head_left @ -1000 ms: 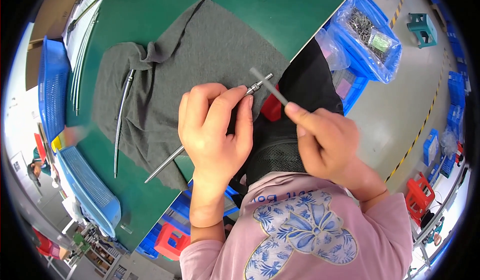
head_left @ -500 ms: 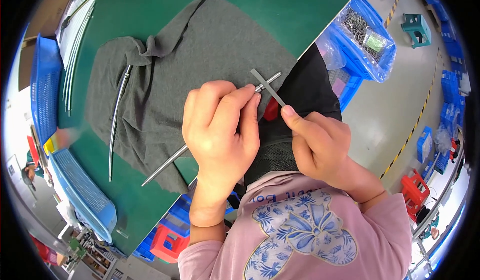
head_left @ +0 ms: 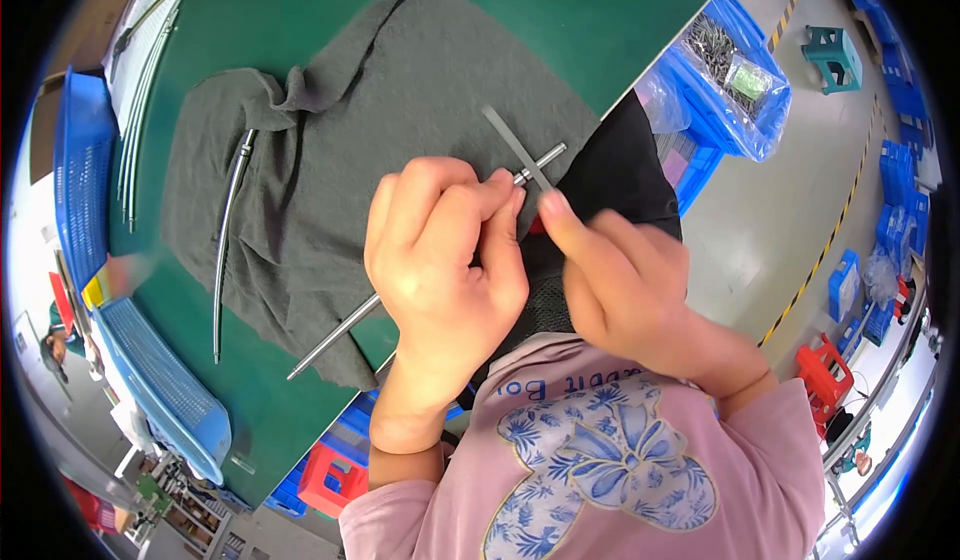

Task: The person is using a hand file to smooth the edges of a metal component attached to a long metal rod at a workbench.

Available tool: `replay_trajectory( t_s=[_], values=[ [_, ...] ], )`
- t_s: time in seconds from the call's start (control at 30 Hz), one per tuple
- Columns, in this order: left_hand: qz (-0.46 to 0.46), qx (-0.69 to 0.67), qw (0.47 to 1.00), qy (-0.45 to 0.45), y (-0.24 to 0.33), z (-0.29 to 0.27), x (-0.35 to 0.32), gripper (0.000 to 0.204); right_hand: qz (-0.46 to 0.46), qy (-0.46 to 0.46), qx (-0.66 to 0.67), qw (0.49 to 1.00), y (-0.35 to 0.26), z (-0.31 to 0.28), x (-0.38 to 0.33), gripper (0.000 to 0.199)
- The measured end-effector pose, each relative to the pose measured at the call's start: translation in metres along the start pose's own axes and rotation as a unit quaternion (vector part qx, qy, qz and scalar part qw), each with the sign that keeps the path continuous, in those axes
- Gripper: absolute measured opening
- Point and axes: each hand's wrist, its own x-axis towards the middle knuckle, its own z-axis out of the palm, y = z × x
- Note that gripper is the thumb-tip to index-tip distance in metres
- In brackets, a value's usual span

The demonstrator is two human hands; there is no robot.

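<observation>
While the left hand (head_left: 445, 245) is gripping a metal rod (head_left: 334, 338), the right hand (head_left: 625, 280) is holding a flat strip (head_left: 515, 147) across it

As the rod is slanting above the grey cloth (head_left: 430, 70), its long plain end is pointing down to the left and its stepped end is jutting past the left fingertips. Both hands are closed: the left one is wrapping the rod, with thumb and forefinger pinching near the collar, while the right one is pinching the near end of the strip. They are working close beside each other, each on its own piece. Whether the strip is bearing on the rod or just passing over it is hard to tell from above.

By its shine and slenderness, the rod is probably behaving as a stiff, fairly light metal piece, not fragile, but smooth enough to be twisting or sliding in a loose grip. A firm pinch just behind the stepped end is likely giving the best control, with the palm backing up the long tail. The strip is looking thin and rigid, so a hold at its near end, thumb on top, is leaving most of its length free. On the cloth's left side, a second rod (head_left: 226, 225) is lying untouched.
</observation>
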Motion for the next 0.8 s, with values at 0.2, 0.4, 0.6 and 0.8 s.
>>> replay_trajectory(
  t_s=[0.2, 0.4, 0.6, 0.8],
  values=[
    [0.013, 0.013, 1.0, 0.012, 0.001, 0.004, -0.002, 0.018, -0.017, 0.02, 0.008, 1.0, 0.005, 0.004, 0.013, 0.053],
    [0.012, 0.018, 1.0, 0.003, 0.001, 0.002, -0.003, 0.017, 0.009, -0.019, 0.027, 0.999, 0.0, -0.01, -0.006, 0.053],
    [-0.019, 0.016, 1.0, 0.004, 0.003, 0.002, -0.003, 0.018, 0.002, -0.045, 0.021, 0.999, 0.001, -0.014, 0.005, 0.054],
    [0.001, 0.013, 1.0, 0.014, 0.003, 0.003, -0.002, 0.018, -0.017, -0.086, 0.035, 0.996, 0.006, -0.02, 0.027, 0.053]
  ],
)
